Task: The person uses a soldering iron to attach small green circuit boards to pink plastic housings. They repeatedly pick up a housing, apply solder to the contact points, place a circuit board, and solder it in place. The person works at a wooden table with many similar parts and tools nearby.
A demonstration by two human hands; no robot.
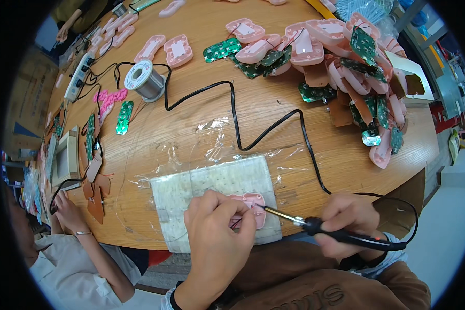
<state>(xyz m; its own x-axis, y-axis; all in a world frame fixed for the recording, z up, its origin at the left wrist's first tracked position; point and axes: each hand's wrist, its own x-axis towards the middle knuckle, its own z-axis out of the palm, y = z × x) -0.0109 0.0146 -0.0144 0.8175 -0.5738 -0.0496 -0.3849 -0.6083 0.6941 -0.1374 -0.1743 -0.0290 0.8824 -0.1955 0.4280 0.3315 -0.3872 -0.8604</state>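
Work surface: table [274, 98], with a mat [170, 206] at the near edge. Left hand [217, 232]: arched over the work, thumb and fingers bent toward each other; whether they clamp anything cannot be told. Right hand [349, 222]: closed around the handle of the iron [312, 226], which slants inward to the left. The pink shell [260, 217] is on the mat, hollow side up, partly covered by the left hand. A thin dark wire [236, 223] shows between left thumb and fingers. The tip [261, 206] is over the shell's interior; contact cannot be confirmed. Step in hand, as judged: soldering at the shell. The next move appears to call for a steady shell, fine tip placement, and left fingers clear of the heat.
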